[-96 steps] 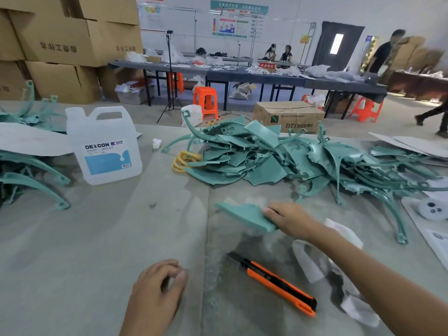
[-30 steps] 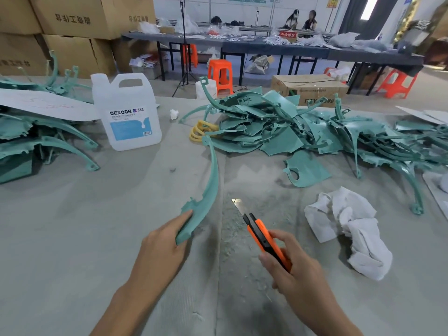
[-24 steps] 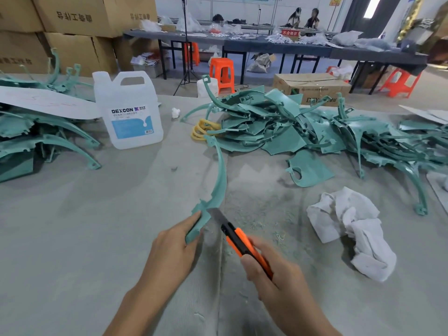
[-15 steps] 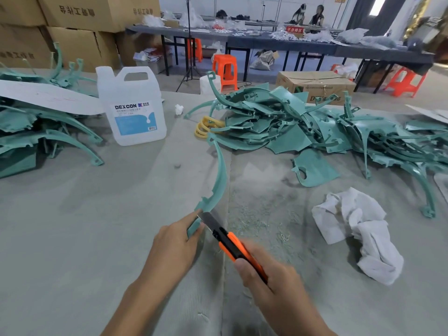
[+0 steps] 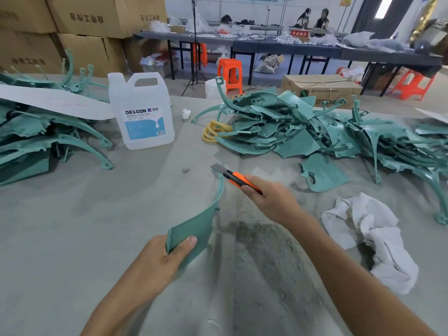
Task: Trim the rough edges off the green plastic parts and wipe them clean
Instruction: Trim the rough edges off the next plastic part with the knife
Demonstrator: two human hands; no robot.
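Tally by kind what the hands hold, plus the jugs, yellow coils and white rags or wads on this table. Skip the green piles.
Knife, in the right hand: 1
Green part, in the left hand: 1
Jug: 1
Yellow coil: 1
Large rag: 1
Small wad: 1
Total: 6

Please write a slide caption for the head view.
Left hand grips a curved green part; right hand holds the orange knife at its far tip.
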